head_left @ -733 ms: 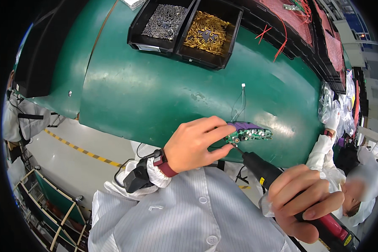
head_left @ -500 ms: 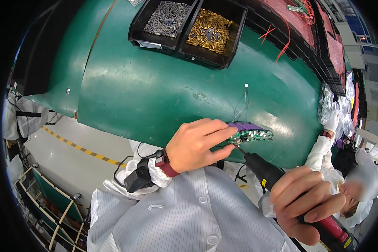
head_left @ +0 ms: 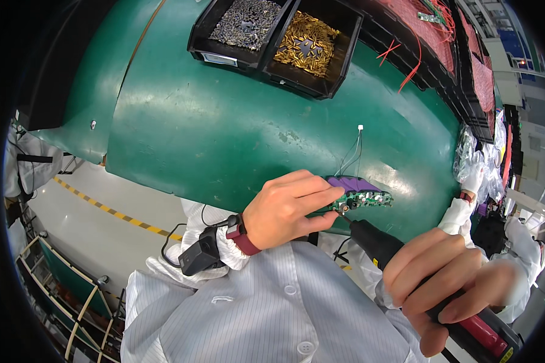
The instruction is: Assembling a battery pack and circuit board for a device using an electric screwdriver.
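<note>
With thumb and fingers, my left hand [head_left: 290, 209] grips the left end of a battery pack [head_left: 358, 183] with purple cells. A green circuit board [head_left: 369, 198] runs along the pack's near side. Thin wires rise from the pack to a small white connector [head_left: 361, 127] lying on the mat. My right hand [head_left: 439, 275] is wrapped round a black electric screwdriver [head_left: 375, 242] with a red section on its grip. The screwdriver slants up to the left, its bit reaching the board's edge just beside my left thumb. Whether the bit sits in a screw is too small to tell.
Two black bins stand at the back, one of silvery screws [head_left: 245, 24], one of brass-coloured standoffs [head_left: 309, 45]. Black trays [head_left: 442, 78] with pink lining and red wires line the right. Clear plastic bags [head_left: 466, 151] and a co-worker's hand [head_left: 473, 178] are beyond the green mat [head_left: 224, 127].
The view has shifted slightly. The screwdriver and my right hand have moved a little to the left in the picture; the bit stays at the board and my left hand keeps its hold.
</note>
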Tool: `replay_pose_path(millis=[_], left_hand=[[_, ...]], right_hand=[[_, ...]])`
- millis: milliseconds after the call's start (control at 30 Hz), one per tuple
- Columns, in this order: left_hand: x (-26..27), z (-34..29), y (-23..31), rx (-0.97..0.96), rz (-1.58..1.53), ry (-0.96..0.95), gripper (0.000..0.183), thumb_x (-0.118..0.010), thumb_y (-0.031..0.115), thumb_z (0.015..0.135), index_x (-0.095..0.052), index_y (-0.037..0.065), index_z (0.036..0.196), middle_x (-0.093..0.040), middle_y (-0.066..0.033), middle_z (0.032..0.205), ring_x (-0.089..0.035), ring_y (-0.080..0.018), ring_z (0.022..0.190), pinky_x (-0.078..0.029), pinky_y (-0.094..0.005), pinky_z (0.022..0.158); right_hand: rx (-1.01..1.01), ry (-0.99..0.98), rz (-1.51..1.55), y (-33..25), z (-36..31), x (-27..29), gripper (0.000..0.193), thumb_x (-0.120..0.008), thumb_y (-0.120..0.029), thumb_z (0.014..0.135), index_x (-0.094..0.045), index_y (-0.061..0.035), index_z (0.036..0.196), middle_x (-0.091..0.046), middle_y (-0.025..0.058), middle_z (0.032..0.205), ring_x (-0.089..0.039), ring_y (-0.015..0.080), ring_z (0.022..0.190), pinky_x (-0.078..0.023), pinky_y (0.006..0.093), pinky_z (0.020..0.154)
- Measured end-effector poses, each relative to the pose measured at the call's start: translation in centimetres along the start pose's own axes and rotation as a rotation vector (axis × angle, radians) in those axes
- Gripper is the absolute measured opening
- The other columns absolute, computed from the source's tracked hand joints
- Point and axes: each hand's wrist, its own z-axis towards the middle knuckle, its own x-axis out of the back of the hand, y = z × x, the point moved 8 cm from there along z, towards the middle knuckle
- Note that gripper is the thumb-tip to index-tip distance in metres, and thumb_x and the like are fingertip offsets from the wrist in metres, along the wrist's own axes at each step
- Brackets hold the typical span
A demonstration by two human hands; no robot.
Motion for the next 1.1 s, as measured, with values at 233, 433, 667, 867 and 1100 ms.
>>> replay_pose_path(millis=[233,433,667,867,1100], left_hand=[[0.0,0.1,-0.4,-0.006,-0.017,0.005,0.04,-0.087,0.007,0.072,-0.08,0.009,0.111,-0.074,-0.0027,0.092,-0.071,-0.0219,0.078,-0.059,-0.0335,0.068],[0.1,0.1,-0.6,-0.006,-0.001,0.004,0.039,-0.087,0.008,0.072,-0.079,0.008,0.11,-0.072,-0.0035,0.09,-0.07,-0.0218,0.077,-0.059,-0.0332,0.065],[0.0,0.1,-0.6,-0.037,-0.018,0.004,0.039,-0.088,0.008,0.073,-0.079,0.008,0.111,-0.069,-0.0035,0.088,-0.069,-0.0215,0.076,-0.058,-0.0338,0.064],[0.0,0.3,-0.7,-0.041,-0.03,0.006,0.038,-0.088,0.008,0.073,-0.078,0.008,0.11,-0.068,-0.0034,0.087,-0.068,-0.0212,0.075,-0.057,-0.0338,0.064],[0.1,0.6,-0.7,-0.066,-0.044,-0.03,0.038,-0.088,0.008,0.074,-0.078,0.008,0.111,-0.068,-0.0037,0.088,-0.067,-0.022,0.074,-0.057,-0.0343,0.065]], right_hand=[[0.071,0.05,0.032,0.7,0.1,0.0,0.048,-0.087,-0.026,0.092,-0.045,-0.0057,0.102,-0.063,0.0059,0.058,-0.058,0.0167,0.041,-0.052,0.0309,0.041],[0.088,0.133,0.003,1.0,0.3,-0.2,0.047,-0.086,-0.028,0.094,-0.044,-0.0065,0.099,-0.061,0.0042,0.055,-0.054,0.0146,0.038,-0.049,0.0289,0.04],[0.106,0.33,-0.153,0.4,-0.2,0.3,0.049,-0.086,-0.032,0.094,-0.044,-0.0069,0.101,-0.062,0.0061,0.056,-0.054,0.0157,0.038,-0.048,0.0291,0.039],[0.046,0.205,0.077,1.1,0.7,-0.6,0.044,-0.078,-0.016,0.099,-0.05,0.0,0.069,-0.059,0.0129,0.064,-0.054,0.0271,0.05,-0.05,0.0412,0.046],[0.026,0.143,0.114,0.9,1.4,-0.3,0.033,-0.08,-0.012,0.096,-0.051,-0.0013,0.086,-0.059,0.0148,0.062,-0.054,0.0266,0.048,-0.05,0.0404,0.045]])
